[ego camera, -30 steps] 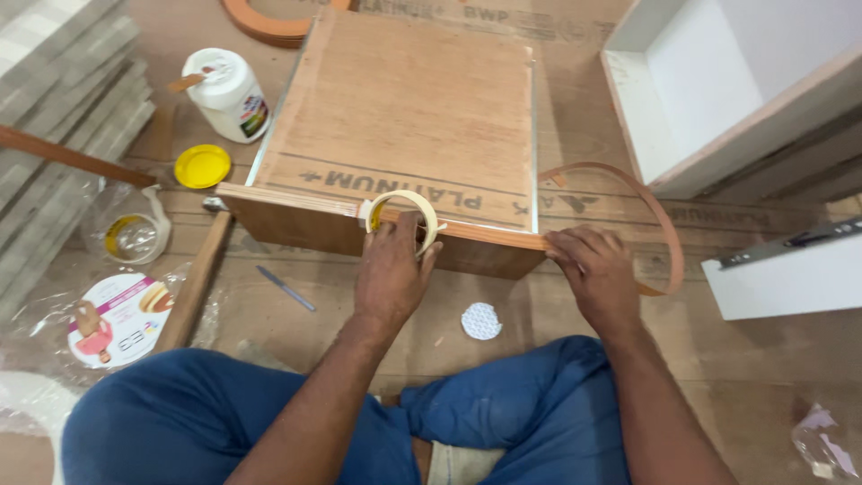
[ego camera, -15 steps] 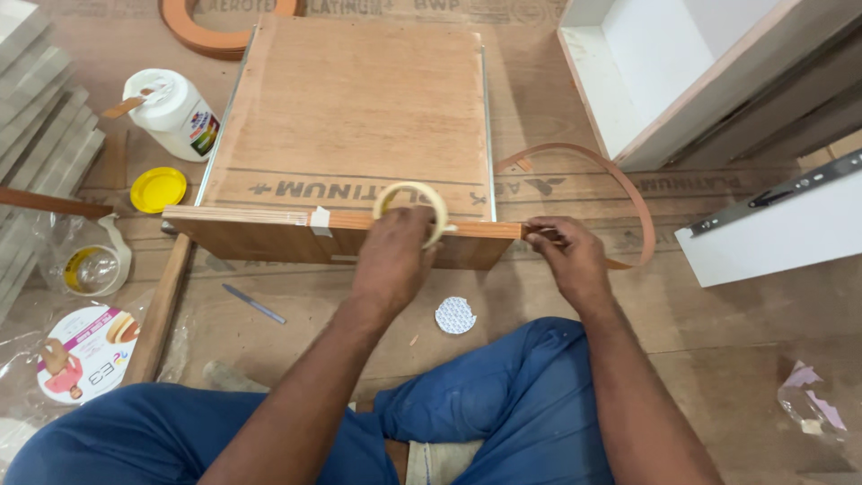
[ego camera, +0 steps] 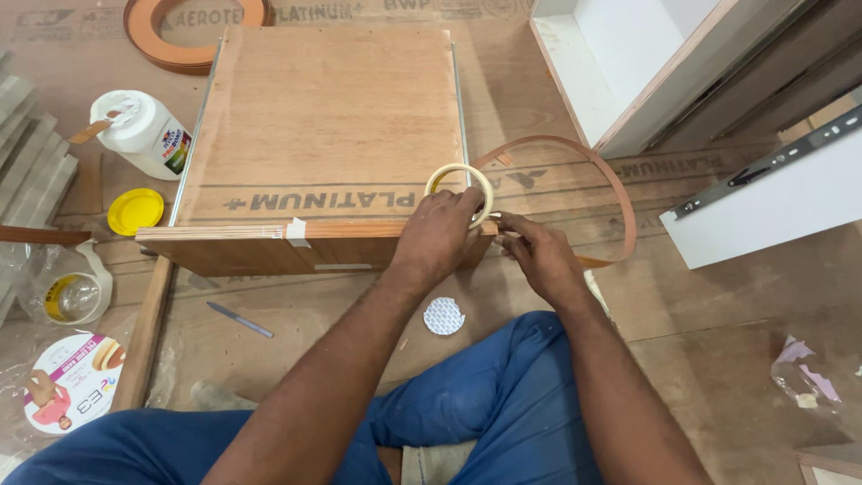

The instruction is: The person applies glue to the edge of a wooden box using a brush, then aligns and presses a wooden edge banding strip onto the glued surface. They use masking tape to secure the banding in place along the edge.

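I sit on a plywood-sheeted floor [ego camera: 718, 359]. Directly on it: a wooden box [ego camera: 323, 135] before me, a white glue bottle [ego camera: 144, 133] and yellow cap [ego camera: 136, 211] to its left, a coil of edge banding [ego camera: 180, 36] beyond, a knife [ego camera: 239, 320], a round white disc [ego camera: 444, 316], and white drawer units [ego camera: 628, 63] at right.

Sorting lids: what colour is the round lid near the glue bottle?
Yellow lid, head view.

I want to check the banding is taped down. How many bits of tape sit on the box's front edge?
1 shows: a tape piece left of the middle of the box edge. The hands cover the right end and may hide another.
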